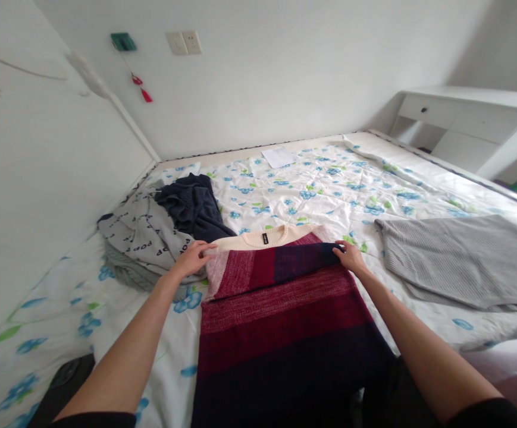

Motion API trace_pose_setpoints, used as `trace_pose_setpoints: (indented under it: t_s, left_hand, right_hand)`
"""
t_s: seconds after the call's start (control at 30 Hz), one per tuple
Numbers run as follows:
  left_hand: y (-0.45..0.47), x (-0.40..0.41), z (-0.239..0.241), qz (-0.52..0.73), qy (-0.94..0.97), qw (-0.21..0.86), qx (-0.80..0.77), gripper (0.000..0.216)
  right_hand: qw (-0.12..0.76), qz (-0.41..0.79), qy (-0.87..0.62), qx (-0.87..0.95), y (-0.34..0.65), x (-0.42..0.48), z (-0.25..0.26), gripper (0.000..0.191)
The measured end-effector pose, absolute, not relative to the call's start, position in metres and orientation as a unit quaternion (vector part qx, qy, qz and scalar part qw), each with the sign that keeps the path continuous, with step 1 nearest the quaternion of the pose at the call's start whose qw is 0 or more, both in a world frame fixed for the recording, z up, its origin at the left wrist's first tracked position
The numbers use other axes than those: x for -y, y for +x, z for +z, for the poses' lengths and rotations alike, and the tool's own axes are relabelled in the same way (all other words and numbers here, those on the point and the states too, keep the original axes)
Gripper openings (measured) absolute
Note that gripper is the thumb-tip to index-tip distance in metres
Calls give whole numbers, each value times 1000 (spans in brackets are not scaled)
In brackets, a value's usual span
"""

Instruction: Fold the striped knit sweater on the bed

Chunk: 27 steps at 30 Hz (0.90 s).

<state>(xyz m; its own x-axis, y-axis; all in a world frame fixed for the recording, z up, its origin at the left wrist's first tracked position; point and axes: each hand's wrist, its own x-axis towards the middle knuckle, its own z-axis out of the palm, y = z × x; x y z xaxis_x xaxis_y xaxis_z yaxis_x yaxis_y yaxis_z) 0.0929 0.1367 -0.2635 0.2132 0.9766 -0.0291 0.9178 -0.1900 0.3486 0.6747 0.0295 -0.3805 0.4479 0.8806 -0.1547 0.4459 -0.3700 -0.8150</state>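
The striped knit sweater [280, 297] lies flat on the bed [329, 184], soft, limp and likely light; its folded edge looks the best hold. The left hand [193, 258] and right hand [350, 257] pinch that fold, fingers closed on it. A clothes pile [160, 232] sits left, a grey garment [458, 261] right.

Grey-white garment [146, 235] at bed's left: repeated dark print, "POP" readable. Black neck label [265, 238] on striped sweater [280, 309]: too small to read.
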Motion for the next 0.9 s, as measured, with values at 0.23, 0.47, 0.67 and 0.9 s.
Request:
trace_pose_setpoints:
  t_s: [0.23,0.47,0.67,0.9]
  left_hand:
    - [95,-146,-257,48,754,139,-640,35]
    - [60,-158,-259,44,735,162,-657,18]
    - [70,-111,-273,134,708,85,-688,45]
    - [79,15,-270,105,717,126,-678,34]
  right_hand:
    - [339,299,-764,460,678,-29,-380,40]
    - [318,302,-745,502,677,-31,-380,46]
    - [298,288,-756,506,674,-31,-377,49]
    - [271,285,-774,497,683,-28,-378,46]
